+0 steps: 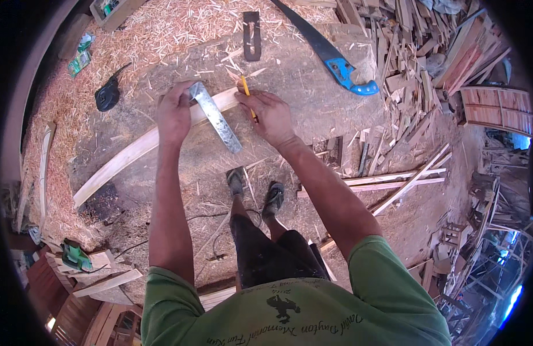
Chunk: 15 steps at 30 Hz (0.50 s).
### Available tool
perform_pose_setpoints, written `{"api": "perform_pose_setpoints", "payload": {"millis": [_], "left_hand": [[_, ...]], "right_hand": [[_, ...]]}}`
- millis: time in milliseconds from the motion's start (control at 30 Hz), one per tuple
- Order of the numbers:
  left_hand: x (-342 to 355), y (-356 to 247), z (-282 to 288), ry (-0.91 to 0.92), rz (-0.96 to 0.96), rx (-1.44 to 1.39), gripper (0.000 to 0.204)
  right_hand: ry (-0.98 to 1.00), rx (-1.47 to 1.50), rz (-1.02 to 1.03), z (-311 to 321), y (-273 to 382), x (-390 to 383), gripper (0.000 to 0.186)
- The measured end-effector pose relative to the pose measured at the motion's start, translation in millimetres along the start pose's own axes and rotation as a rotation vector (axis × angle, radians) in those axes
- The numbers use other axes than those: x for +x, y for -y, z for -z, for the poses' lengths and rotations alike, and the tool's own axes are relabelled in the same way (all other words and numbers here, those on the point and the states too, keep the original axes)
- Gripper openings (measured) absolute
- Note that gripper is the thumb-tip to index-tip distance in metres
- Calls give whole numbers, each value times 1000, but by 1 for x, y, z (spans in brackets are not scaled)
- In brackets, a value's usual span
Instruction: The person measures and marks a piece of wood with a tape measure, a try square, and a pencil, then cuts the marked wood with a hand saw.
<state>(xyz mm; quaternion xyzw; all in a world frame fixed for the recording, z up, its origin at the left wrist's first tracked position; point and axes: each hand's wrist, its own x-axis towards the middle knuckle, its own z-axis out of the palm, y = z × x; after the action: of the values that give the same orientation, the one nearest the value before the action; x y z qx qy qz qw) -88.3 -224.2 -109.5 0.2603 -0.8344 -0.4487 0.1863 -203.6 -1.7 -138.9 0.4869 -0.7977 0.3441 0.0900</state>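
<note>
A curved, pale strip of wood (125,154) lies across the workbench (312,104), its right end between my two hands. A metal try square (218,122) rests over the strip, its blade slanting toward me. My left hand (174,115) is closed around the square's short arm at the strip's far edge; the fingertips are partly hidden. At the strip's right end, my right hand (269,117) pinches a yellow pencil (247,92), tilted with one end pointing away from me. Whether the pencil touches the wood I cannot tell.
A handsaw with a blue handle (348,75) lies at the far right of the bench, near a dark slotted plate (252,36). A black tape measure (107,95) sits at left among wood shavings (162,29). Scrap wood (416,69) is heaped at right; a green power tool (76,255) stands lower left.
</note>
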Motion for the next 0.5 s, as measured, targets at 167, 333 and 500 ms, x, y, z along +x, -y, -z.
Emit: {"api": "perform_pose_setpoints", "payload": {"millis": [167, 333, 500], "left_hand": [[-14, -3, -18, -97, -193, 446, 31], [-18, -8, -14, -17, -271, 463, 33], [-19, -4, -11, -46, -298, 433, 34]], "right_hand": [[-65, 60, -70, -3, 6, -2, 29], [-100, 54, -114, -3, 6, -5, 29], [-54, 259, -332, 18, 29, -16, 29]]}}
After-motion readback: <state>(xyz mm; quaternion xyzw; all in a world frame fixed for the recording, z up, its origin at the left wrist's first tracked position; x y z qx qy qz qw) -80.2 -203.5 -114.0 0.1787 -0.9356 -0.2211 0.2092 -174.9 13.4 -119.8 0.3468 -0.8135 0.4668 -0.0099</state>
